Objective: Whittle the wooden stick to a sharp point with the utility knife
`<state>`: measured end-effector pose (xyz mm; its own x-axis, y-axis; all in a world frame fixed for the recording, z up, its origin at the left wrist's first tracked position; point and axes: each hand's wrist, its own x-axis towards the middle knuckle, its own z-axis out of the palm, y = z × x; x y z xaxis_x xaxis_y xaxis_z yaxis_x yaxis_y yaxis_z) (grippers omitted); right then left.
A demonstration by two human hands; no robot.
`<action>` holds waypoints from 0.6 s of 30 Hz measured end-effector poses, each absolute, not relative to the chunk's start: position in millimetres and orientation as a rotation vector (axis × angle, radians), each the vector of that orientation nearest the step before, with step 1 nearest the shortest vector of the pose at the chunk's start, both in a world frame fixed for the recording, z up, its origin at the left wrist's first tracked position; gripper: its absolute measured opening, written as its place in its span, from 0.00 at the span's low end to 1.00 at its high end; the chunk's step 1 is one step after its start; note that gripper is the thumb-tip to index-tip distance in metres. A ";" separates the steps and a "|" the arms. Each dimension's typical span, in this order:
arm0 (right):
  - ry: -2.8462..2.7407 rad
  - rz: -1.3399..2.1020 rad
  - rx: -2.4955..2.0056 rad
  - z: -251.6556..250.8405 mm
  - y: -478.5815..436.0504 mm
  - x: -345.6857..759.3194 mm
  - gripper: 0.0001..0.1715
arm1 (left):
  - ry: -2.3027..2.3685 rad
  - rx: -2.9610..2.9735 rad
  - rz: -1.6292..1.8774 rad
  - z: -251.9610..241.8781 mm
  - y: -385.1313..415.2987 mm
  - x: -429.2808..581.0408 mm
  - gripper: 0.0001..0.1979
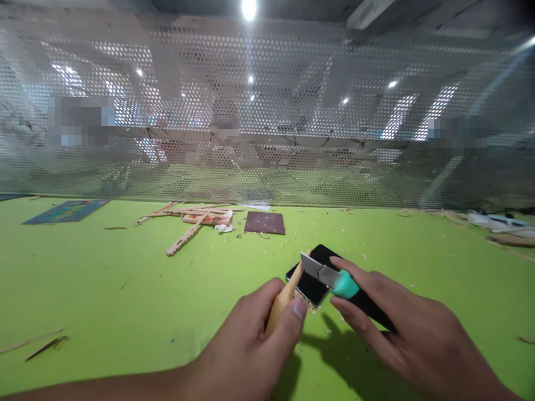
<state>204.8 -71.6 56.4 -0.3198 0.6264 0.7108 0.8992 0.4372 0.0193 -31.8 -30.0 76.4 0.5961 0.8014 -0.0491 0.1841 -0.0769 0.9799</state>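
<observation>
My left hand [263, 334] is closed around a pale tapered wooden stick [281, 302], its narrow end pointing up and away. In my right hand [405, 323] is a utility knife [345, 284] with a black and teal handle and a wide blade. The blade's tip lies at the thin end of the stick; whether it cuts in, I cannot tell. Under the blade a dark smartphone [314, 287] lies on the green table [137, 312], partly hidden by the knife and stick. Wood shavings [310, 305] are scattered by the phone's near edge.
Several carved wooden pieces [184, 236] lie in a pile at the back, beside a brown sheet [264, 223]. A patterned mat [67, 211] is at the back left. Thin wood slivers [45, 346] lie at the left. A perforated metal screen [267, 172] borders the far edge.
</observation>
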 end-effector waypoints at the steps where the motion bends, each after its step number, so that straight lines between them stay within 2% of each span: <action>1: -2.077 -0.543 -1.267 56.2 -70.7 205.1 0.23 | 0.837 1.607 0.629 76.3 -30.1 -31.9 0.23; 11: -2.374 -0.381 -1.127 68.8 -71.5 196.9 0.21 | 0.677 1.541 0.632 67.9 -26.2 -32.4 0.17; 18: -2.252 -0.539 -1.253 59.0 -77.7 193.9 0.25 | 0.761 1.616 0.620 68.4 -27.3 -30.6 0.19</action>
<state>193.9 -77.7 59.0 -0.4488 0.6631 0.5990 0.8625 0.4969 0.0961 -30.6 -27.3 68.4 0.6456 0.7636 -0.0132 0.1407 -0.1020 0.9848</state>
